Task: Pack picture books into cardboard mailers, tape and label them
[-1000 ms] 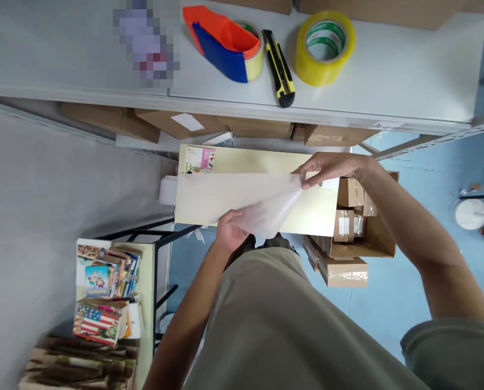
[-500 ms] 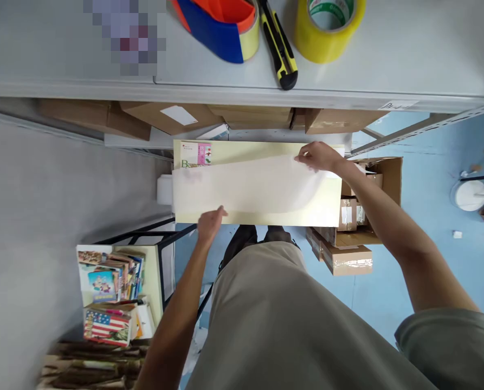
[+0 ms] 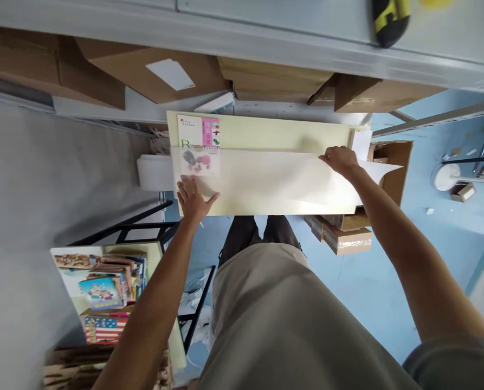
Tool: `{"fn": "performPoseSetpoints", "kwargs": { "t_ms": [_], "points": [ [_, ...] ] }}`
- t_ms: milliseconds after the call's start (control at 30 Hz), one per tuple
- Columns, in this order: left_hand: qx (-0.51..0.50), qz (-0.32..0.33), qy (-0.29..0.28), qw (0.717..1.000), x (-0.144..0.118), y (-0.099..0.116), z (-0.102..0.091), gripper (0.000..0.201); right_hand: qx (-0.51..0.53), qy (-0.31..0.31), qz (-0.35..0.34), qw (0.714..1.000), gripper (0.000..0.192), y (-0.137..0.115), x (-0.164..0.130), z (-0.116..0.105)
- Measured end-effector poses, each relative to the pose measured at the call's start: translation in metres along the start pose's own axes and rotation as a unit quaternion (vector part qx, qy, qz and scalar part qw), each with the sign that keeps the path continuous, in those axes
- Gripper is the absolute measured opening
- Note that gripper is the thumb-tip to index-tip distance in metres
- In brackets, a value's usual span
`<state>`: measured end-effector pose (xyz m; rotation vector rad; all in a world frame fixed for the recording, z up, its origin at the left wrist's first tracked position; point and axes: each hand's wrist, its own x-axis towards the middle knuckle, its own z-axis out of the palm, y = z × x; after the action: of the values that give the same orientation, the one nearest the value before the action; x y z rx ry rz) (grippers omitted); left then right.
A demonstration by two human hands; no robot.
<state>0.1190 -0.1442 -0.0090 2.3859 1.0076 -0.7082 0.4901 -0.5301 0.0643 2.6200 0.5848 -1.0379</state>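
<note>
While the left hand (image 3: 195,200) lies with its fingers spread on the left end of the translucent sheet (image 3: 266,184), the right hand (image 3: 341,160) pinches the sheet's far edge well over to the right, its thumb and fingers closed on it. In the head view, the sheet stretches lengthwise over the pale yellow bench (image 3: 274,132), so most of it lies between the two hands. Beyond the right hand it runs on under the wrist and past the bench's right end, where a pointed white corner sticks out above an open carton (image 3: 400,173).

Just ahead of the left fingertips is a booklet (image 3: 197,130) with a pink strip and fruit pictures. Its lower part lies under the sheet and shows faintly through it; its upper part is uncovered. A strip of bare bench runs along the far side of the sheet, and a small white card (image 3: 361,143) lies near the right far corner, just beyond the right hand.

Past the bench, cardboard boxes (image 3: 274,78) sit under a grey shelf (image 3: 266,16), on which the end of a black and yellow cutter (image 3: 390,24) shows. Books (image 3: 101,292) are stacked at lower left, well apart from the sheet.
</note>
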Motion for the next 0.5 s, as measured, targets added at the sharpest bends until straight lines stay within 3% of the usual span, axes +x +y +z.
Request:
{"fn": "performPoseSetpoints", "kwargs": {
  "t_ms": [100,233,367,500],
  "points": [
    [-0.001,-0.004,0.015,1.0,-0.012,-0.024,0.004,0.118,0.003,0.035,0.004,0.999,0.048,-0.019,-0.001,0.016],
    [0.005,-0.01,0.012,1.0,-0.023,-0.037,0.004,0.109,0.0,0.121,0.003,0.993,0.054,-0.065,-0.008,0.025],
    [0.003,0.009,-0.011,1.0,-0.022,-0.044,-0.003,0.103,0.056,0.12,-0.03,0.991,0.064,-0.147,-0.025,0.031],
    [0.001,0.024,-0.027,0.999,-0.021,-0.059,-0.012,0.1,0.166,0.084,-0.145,0.972,0.058,-0.246,-0.052,0.048]
  ]
}}
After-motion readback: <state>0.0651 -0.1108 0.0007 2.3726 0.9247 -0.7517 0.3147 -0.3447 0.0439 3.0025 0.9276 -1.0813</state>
